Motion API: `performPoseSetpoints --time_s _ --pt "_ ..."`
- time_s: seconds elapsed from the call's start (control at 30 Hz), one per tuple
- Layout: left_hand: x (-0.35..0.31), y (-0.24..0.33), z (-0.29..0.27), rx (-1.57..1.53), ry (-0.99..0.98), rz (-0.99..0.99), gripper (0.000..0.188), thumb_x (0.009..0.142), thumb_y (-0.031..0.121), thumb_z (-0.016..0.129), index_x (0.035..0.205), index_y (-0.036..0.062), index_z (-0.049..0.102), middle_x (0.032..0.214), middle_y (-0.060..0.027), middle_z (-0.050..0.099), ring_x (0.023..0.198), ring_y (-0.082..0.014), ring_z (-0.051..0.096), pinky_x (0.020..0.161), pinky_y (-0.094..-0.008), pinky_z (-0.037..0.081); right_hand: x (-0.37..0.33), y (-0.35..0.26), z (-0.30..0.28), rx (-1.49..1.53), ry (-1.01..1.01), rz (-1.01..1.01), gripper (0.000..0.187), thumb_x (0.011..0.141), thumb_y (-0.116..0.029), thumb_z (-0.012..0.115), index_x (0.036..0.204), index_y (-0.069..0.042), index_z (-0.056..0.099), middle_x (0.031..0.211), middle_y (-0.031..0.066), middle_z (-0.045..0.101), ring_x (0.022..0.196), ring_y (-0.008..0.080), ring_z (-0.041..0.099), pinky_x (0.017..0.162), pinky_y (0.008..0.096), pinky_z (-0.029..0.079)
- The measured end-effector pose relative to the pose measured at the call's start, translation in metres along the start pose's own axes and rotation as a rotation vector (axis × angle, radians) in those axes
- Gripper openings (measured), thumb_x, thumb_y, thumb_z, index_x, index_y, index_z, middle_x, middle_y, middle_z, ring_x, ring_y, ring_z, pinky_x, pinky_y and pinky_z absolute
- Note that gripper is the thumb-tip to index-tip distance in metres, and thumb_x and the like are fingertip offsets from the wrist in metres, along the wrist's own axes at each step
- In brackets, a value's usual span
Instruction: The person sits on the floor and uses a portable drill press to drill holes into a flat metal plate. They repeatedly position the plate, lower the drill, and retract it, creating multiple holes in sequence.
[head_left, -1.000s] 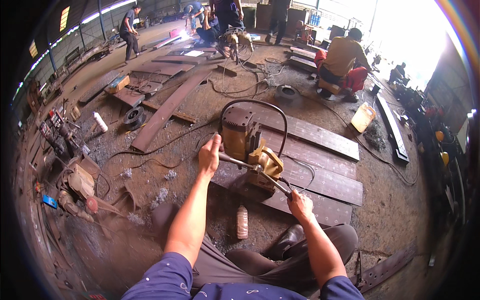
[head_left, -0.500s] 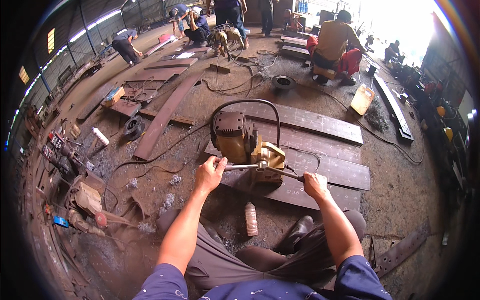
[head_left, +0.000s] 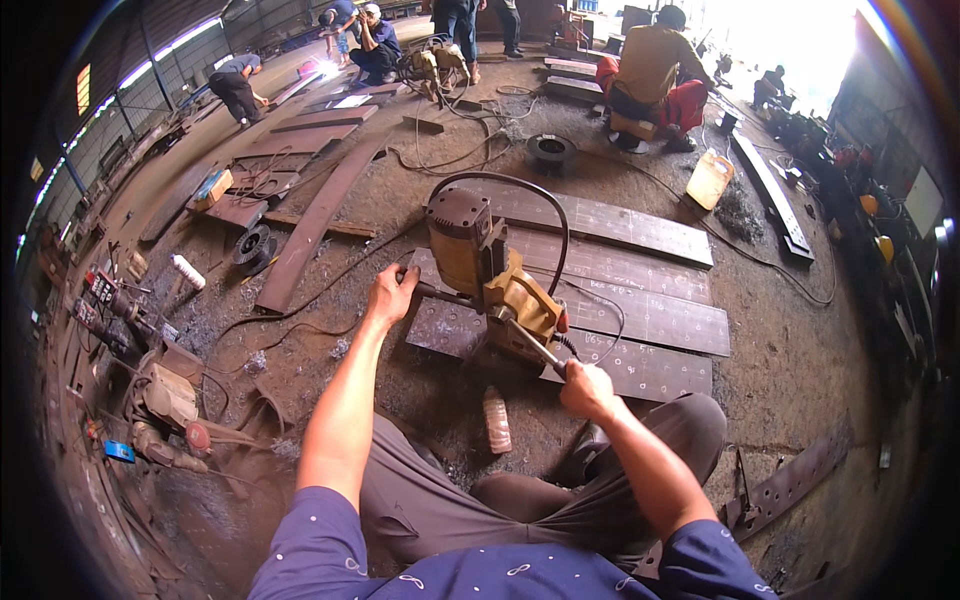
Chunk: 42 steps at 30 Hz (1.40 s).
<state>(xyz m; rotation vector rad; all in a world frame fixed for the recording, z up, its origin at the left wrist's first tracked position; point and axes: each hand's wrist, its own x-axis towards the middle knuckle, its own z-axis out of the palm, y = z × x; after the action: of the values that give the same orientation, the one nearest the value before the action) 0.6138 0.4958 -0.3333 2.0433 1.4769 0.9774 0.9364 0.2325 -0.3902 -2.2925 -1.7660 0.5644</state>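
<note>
A yellow magnetic drill (head_left: 525, 300) with a dark motor top and a looped black hose stands tilted over flat steel plates (head_left: 655, 325) in front of me. My left hand (head_left: 392, 292) is closed round the dark grip of one feed handle (head_left: 448, 295), left of the drill. Round the end of another feed handle (head_left: 537, 345), nearer my knees, my right hand (head_left: 588, 390) is closed. The drill's base partly hides the nearest plates. Between my legs, just in front of the drill, a ribbed clear plastic bottle (head_left: 497, 420) stands on the floor.
Cables snake over the floor. At left are another drill machine (head_left: 170, 395), a white bottle (head_left: 188, 272) and a black spool (head_left: 255, 250). A long brown steel bar (head_left: 325, 225) lies beyond. A yellowish jerrycan (head_left: 709, 180) and a seated person (head_left: 650, 75) are at far right.
The drill has turned and tilted, and its handles have swung round. My left hand moved up and left, my right hand down and left. A bright welding flash appears at far left.
</note>
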Motion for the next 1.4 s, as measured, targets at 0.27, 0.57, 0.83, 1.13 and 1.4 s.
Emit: performPoseSetpoints --time_s 0.27,0.57,0.83,1.13,1.4 --pt "-0.082 0.039 0.015 -0.089 -0.11 0.247 0.04 0.103 0.042 0.061 0.103 0.0032 0.069 0.08 -0.0239 0.07 0.081 -0.044 0.071 0.067 -0.0471 0.054 0.064 0.108 -0.044 -0.394 -0.095 -0.251 0.026 0.079 -0.009 0.06 0.101 -0.006 0.074 0.093 0.0215 0.074 0.088 0.0395 0.074 0.077 0.0492 0.06" --pt "-0.074 0.009 -0.001 0.012 -0.174 0.128 0.059 0.101 0.061 0.058 0.108 0.0044 0.072 0.084 -0.0188 0.075 0.083 -0.0348 0.076 0.071 -0.0438 0.058 0.043 0.059 -0.044 -0.245 -0.035 -0.053 0.021 0.082 -0.005 0.061 0.1 -0.006 0.07 0.095 0.0241 0.072 0.095 0.0448 0.07 0.084 0.0523 0.055" --pt "-0.085 0.023 -0.008 0.056 -0.334 0.052 0.067 0.095 0.066 0.063 0.101 0.0001 0.074 0.086 -0.0234 0.074 0.087 -0.0363 0.075 0.075 -0.0466 0.057 0.066 0.082 -0.059 -0.357 0.078 -0.048 0.023 0.087 -0.009 0.06 0.104 -0.012 0.075 0.097 0.0181 0.075 0.095 0.0379 0.073 0.083 0.0473 0.058" --pt "-0.082 0.008 -0.02 0.137 -0.44 -0.035 0.067 0.086 0.067 0.073 0.104 0.0024 0.077 0.088 -0.0205 0.075 0.089 -0.0335 0.075 0.078 -0.0442 0.056 0.059 0.043 -0.07 -0.451 0.125 -0.074 0.016 0.083 -0.008 0.063 0.095 -0.01 0.074 0.092 0.0181 0.074 0.091 0.0376 0.073 0.078 0.0465 0.057" --pt "-0.082 0.016 -0.028 0.211 -0.634 -0.132 0.067 0.087 0.067 0.072 0.102 0.002 0.077 0.082 -0.0191 0.075 0.08 -0.0318 0.074 0.075 -0.0459 0.055 0.065 0.035 -0.077 -0.407 0.062 0.016 0.022 0.085 -0.007 0.061 0.101 -0.012 0.076 0.094 0.0161 0.075 0.093 0.0357 0.074 0.081 0.0466 0.059"
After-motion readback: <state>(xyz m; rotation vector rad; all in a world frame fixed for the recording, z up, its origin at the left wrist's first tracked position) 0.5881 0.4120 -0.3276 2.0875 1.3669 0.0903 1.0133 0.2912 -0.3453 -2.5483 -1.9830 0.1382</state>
